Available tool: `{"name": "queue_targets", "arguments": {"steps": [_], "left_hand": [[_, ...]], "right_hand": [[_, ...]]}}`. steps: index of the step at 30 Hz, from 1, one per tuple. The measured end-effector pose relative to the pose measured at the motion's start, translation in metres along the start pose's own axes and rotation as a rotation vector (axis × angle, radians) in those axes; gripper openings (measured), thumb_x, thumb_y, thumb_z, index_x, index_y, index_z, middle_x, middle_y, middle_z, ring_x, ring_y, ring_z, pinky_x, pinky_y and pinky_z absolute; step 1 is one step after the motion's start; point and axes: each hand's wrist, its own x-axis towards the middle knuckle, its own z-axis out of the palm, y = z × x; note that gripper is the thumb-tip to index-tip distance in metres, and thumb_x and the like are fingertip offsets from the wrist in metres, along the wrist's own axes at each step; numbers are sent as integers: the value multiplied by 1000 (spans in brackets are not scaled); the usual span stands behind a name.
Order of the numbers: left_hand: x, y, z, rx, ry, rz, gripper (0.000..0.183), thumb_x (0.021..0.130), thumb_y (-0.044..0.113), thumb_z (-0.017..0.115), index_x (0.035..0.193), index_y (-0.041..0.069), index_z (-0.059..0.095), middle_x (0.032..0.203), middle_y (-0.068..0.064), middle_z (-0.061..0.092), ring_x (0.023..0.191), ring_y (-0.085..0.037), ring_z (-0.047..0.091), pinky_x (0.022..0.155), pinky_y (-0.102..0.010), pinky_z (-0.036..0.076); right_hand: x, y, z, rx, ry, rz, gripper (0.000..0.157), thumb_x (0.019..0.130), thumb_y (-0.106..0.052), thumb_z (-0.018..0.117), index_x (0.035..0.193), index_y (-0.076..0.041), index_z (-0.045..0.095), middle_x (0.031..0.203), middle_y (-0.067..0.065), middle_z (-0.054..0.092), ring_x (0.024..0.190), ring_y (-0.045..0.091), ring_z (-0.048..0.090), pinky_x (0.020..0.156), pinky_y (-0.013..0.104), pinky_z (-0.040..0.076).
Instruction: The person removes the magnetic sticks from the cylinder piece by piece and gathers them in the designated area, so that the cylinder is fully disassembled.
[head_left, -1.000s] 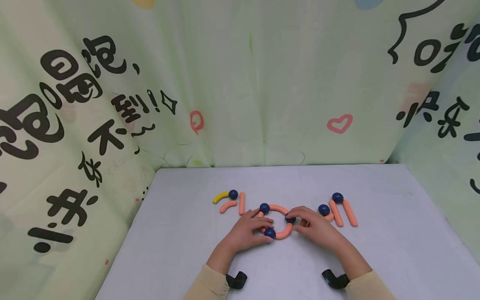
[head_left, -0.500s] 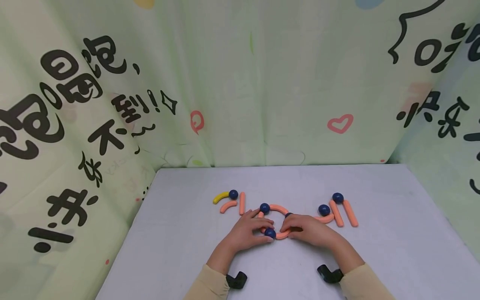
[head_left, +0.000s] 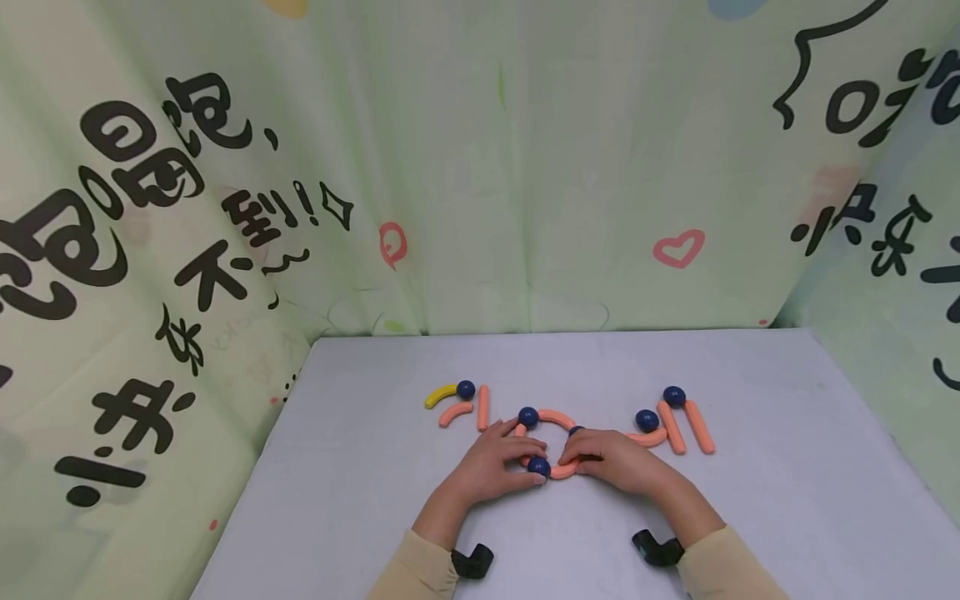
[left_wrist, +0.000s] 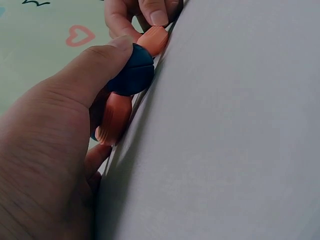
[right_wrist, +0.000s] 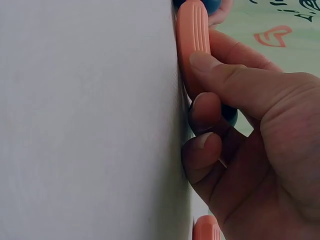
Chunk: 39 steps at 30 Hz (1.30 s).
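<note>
A ring of curved orange magnetic rods and blue balls lies at mid-table in the head view. My left hand (head_left: 495, 460) holds its left side, the thumb pressing the near blue ball (left_wrist: 134, 72). Under that ball in the left wrist view, a curved orange rod (left_wrist: 116, 117) lies within the hand's reach around the ring. My right hand (head_left: 622, 458) pinches the ring's near curved rod (right_wrist: 194, 30) between thumb and forefinger. The far-left blue ball (head_left: 528, 417) and top curved rod (head_left: 556, 417) are uncovered. Behind my right fingers, the right-hand blue ball (head_left: 576, 431) is mostly hidden.
Left of the ring are a yellow curved rod (head_left: 440, 396), a blue ball (head_left: 466, 390), an orange curved rod (head_left: 455, 413) and a straight one (head_left: 483, 408). To the right lie two straight rods (head_left: 700, 427), two blue balls (head_left: 674, 397) and a curved rod (head_left: 649, 437).
My right hand has moved left and nearer, from the ring's right-hand blue ball to its near curved rod. The left hand has stayed in place.
</note>
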Motion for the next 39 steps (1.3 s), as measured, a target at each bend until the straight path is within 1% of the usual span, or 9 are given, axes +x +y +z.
{"name": "queue_targets", "arguments": {"steps": [8,13,20,27,32,39], "left_hand": [[0,-2,2,-2,12,12,37,91,52,65,125,37,66,131,28,60,149,-22,31,122,-49,22],[1,-3,1,4,3,3,37,92,52,64,126,38,65,131,28,59,149,-21,31,122,-49,23],[1,-1,1,2,0,-7,37,92,52,64,126,37,66,131,27,59,148,-22,32,123,-48,23],[0,-1,1,9,16,-2,37,92,52,64,125,36,66,131,25,60,148,-21,33,122,-47,23],[-1,0,0,7,23,1,37,92,52,64,125,35,67,131,25,61,147,-22,34,122,-48,24],[-2,2,0,9,23,0,36,92,51,64,124,35,67,131,25,61,147,-22,34,122,-46,24]], "right_hand": [[0,1,0,7,-14,-11,27,96,-17,64,112,-38,70,112,-24,63,110,5,60,94,36,52],[-1,-2,-1,15,-21,-15,27,96,-15,64,113,-34,70,112,-22,64,112,6,61,97,38,52],[-1,-6,-3,-19,-25,7,28,96,-15,64,112,-38,68,110,-23,63,109,5,60,93,35,53],[0,-7,-2,-75,-38,-20,29,98,-14,62,112,-39,67,116,-22,59,111,6,58,96,38,52],[0,-9,-2,-72,-47,-23,27,98,-14,61,109,-38,67,114,-21,58,110,6,57,96,38,51],[-1,-9,-3,-64,-50,-25,26,98,-15,61,110,-38,67,114,-21,59,109,6,57,95,37,51]]}}
